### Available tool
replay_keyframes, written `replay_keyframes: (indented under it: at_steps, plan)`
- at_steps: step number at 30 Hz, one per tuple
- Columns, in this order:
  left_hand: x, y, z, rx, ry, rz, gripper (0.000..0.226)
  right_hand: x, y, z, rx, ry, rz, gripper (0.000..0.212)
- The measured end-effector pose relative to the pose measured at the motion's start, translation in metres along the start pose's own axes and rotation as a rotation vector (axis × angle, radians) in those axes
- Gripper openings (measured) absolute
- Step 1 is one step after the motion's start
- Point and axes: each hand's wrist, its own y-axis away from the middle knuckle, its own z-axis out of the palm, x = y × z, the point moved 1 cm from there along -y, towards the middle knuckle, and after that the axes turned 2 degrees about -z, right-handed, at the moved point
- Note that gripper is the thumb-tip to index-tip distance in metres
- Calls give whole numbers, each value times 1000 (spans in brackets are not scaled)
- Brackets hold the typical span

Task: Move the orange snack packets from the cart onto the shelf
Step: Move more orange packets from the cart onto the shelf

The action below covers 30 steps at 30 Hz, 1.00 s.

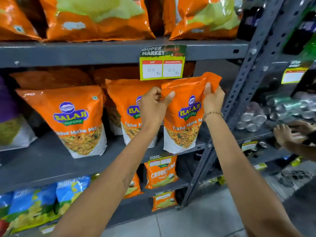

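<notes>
- Both hands pinch the top of one orange snack packet point(184, 117): the left hand point(153, 106) clasps its upper left corner, thumb across the front, and the right hand point(212, 98) clasps the upper right part, thumb on the front with the fingers behind.
- The held packet stands upright with its white bottom edge at the front lip of the grey shelf point(51, 159), at the shelf's right end.
- Just left of the grip, partly behind the left hand, a second matching packet point(123, 106) stands on the same shelf; further left a third packet point(77, 120) leans forward.
- Directly above the grip a yellow price tag point(162, 69) hangs from the shelf above.
- Right of the grip a slotted grey upright point(242, 86) rises at a slant.
- Beyond the upright, well apart from the grip, another person's hand point(283, 134) reaches toward shiny cans point(256, 120).
- Below the grip, lower shelves hold smaller orange packs point(160, 171) and, to the left, blue packs point(71, 187).
</notes>
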Motion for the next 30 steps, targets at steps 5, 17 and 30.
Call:
replay_keyframes:
  at_steps: [5,17,30]
  plan:
    - [-14,-26,24,-30,-106,37,28,17,-30,10,41,67,52,25]
    - [-34,-7,40,-14,-262,25,25,53,-28,1,-115,3,55,42]
    - [-116,82,-172,759,-237,-293,30,73,178,65,-931,-32,-140,24]
